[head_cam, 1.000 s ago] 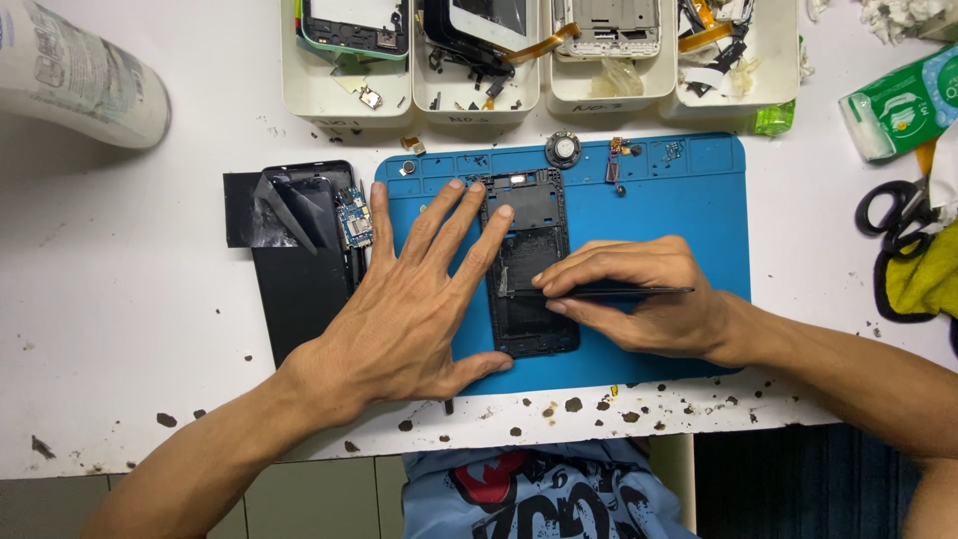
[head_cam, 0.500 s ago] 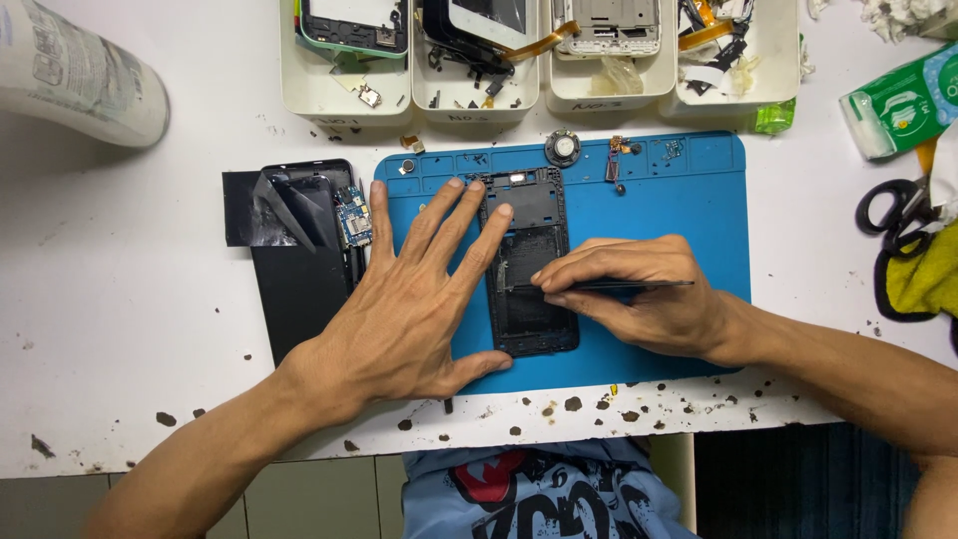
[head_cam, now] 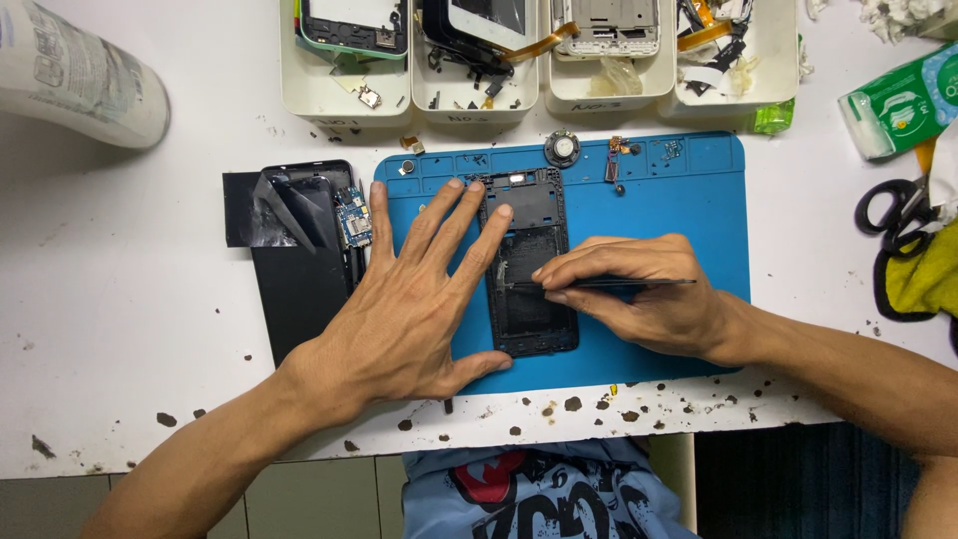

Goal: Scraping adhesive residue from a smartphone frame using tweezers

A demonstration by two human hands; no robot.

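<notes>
An opened black phone frame (head_cam: 530, 289) lies upright on a blue work mat (head_cam: 659, 210). My left hand (head_cam: 414, 299) rests flat on the mat, fingers spread, with its fingertips on the frame's left edge and upper part. My right hand (head_cam: 639, 294) pinches a thin dark tool (head_cam: 619, 284) that lies level, its tip touching the middle of the frame. A black phone back and cover (head_cam: 299, 250) with a small blue circuit board (head_cam: 353, 218) lie just left of the mat.
Several white bins (head_cam: 349, 100) of phone parts line the back edge. Small loose parts (head_cam: 562, 150) sit on the mat's top. Scissors (head_cam: 893, 215), a yellow cloth (head_cam: 923, 279) and a green tissue pack (head_cam: 898, 100) are at right; a white wrapped roll (head_cam: 80, 70) at back left.
The right hand has shifted very slightly with the tool on the frame. The left hand stays pressed in place.
</notes>
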